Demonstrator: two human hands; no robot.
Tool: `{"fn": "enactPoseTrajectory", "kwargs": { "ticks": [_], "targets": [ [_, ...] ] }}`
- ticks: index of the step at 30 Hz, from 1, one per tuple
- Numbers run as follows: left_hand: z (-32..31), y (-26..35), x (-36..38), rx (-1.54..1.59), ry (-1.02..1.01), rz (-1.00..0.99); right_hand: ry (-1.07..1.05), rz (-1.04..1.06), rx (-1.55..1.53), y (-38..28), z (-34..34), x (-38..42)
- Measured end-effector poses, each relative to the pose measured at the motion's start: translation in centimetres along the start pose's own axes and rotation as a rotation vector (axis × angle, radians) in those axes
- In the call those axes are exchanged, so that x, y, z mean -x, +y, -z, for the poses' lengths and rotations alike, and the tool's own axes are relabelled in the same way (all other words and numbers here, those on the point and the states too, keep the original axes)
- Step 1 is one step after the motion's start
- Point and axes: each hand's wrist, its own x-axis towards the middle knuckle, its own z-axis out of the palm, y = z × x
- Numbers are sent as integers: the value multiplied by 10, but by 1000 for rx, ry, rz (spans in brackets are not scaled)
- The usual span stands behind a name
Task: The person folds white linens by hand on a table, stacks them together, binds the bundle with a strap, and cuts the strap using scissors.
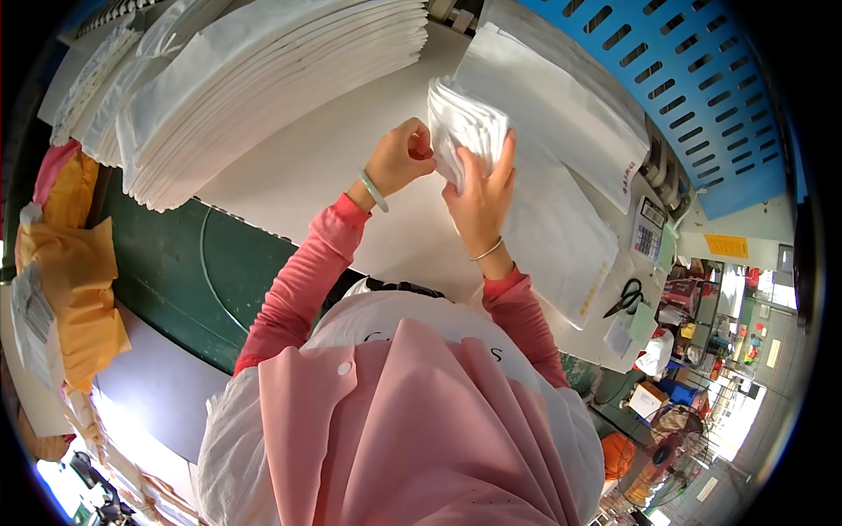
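My right hand [481, 198] is wrapped around a thick bundle of folded white sheets [465, 123], held upright over the white table [333, 149]. Fingers press flat on the bundle's front. My left hand [403, 156], wearing a green bangle, pinches the bundle's left edge with closed fingers. Both arms wear pink sleeves.
A tall stack of white bags [263, 79] lies at the left of the table. More flat white bags [561, 202] lie to the right, under the bundle. Black scissors [624, 298] and a calculator [649, 230] sit at the right edge. A blue slotted crate [693, 79] stands behind.
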Motion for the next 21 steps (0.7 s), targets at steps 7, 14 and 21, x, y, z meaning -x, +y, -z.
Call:
{"fn": "enactPoseTrajectory", "kwargs": {
  "ticks": [7,14,21],
  "targets": [
    [31,8,29,177,163,229,106,75,-150,8,24,-19],
    [78,-41,58,-8,316,345,-642,432,-588,-32,19,33],
    [24,-52,41,-455,129,255,-180,-75,-256,89,64,43]
  ]
}}
